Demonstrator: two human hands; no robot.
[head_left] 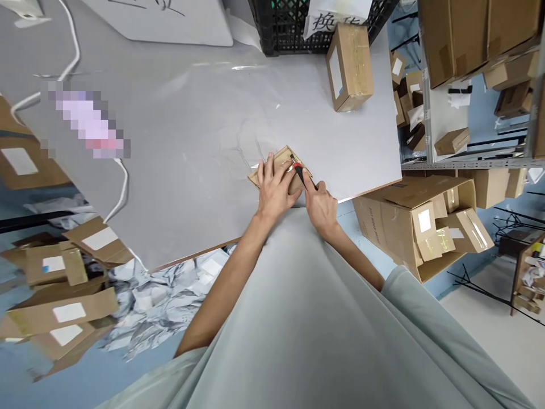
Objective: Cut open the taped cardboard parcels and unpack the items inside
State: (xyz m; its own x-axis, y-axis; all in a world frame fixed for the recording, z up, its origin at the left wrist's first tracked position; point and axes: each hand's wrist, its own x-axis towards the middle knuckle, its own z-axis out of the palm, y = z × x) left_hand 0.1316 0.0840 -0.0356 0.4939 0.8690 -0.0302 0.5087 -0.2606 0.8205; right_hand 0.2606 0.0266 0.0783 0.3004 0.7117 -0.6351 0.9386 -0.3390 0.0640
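A small flat cardboard box point(279, 156) lies on the grey table near its front edge. My left hand point(275, 190) rests on the box with its fingers stretched out, pressing on its top. In my right hand point(320, 204) is a utility knife point(300, 169) with a red and black handle, its fingers wrapped round it. The knife's front end is over the box's right part, close to my left fingertips. Whether the blade cuts into the cardboard cannot be made out. My left hand covers much of the box.
A taped cardboard box point(351, 68) stands at the back right beside a black plastic crate point(289, 28). A white cable point(124, 187) runs along the left side. Right of the table, a large open carton point(383, 218) holds smaller boxes. Crumpled packaging point(149, 301) lies below the front edge.
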